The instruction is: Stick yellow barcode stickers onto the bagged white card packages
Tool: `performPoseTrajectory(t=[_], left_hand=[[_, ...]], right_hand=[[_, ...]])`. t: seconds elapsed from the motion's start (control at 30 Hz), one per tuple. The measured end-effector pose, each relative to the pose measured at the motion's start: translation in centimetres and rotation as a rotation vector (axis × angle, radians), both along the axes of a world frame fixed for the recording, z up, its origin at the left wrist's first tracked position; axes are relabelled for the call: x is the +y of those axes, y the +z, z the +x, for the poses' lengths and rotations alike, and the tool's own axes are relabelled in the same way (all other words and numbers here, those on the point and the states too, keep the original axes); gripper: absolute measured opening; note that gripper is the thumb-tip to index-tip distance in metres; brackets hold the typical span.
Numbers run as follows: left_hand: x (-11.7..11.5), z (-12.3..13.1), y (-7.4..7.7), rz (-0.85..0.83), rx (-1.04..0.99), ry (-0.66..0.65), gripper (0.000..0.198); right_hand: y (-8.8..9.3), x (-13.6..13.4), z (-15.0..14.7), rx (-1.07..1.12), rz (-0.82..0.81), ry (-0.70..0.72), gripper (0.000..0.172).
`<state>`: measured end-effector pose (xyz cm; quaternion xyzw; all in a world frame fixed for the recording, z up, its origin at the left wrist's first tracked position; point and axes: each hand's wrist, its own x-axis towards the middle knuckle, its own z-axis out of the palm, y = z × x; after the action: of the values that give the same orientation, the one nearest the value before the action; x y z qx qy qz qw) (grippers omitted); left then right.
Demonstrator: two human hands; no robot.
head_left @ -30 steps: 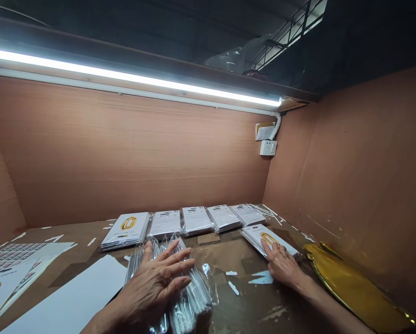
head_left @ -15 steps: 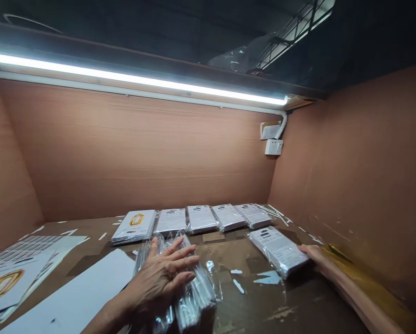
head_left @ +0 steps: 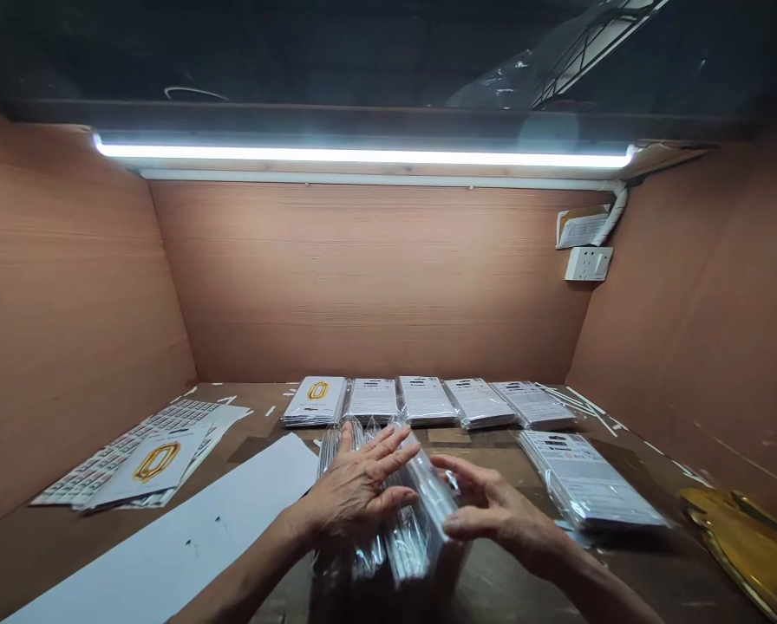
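Observation:
My left hand lies over a bundle of clear plastic-wrapped thin white sticks, fingers spread across its top. My right hand curls around the bundle's right side, with the thumb above and the fingers against the plastic. A single white printed pack lies to the right of my right hand, not touching it. The bundle's near end is hidden below my hands and the frame edge.
Several white packs stand in a row along the back wall. Printed sheets with a gold ring design and a white sheet lie at left. Gold foil lies at right, below a wall socket.
My right hand has left the single pack, now showing its printed back, and moved onto the bundle. The view has turned and levelled.

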<state>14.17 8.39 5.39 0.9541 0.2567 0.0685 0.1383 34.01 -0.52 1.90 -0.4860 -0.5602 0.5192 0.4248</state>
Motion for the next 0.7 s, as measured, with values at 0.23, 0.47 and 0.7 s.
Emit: performPoseTrajectory(t=[0.23,0.47,0.7], left_hand=[[0.0,-0.7,0.2,-0.032,-0.009,-0.010,0.044],[0.1,-0.7,-0.1,-0.051,-0.031,-0.009,0.040],[0.3,-0.7,-0.3,-0.060,-0.026,0.009,0.042]], right_hand=[[-2.9,-0.7,5.1,0.079,-0.141,-0.260,0.051],[-5.8,0.5,5.1,0.169,-0.151,-0.387,0.068],[0.8,0.0,4.3,-1.007,0.378,-0.573,0.041]])
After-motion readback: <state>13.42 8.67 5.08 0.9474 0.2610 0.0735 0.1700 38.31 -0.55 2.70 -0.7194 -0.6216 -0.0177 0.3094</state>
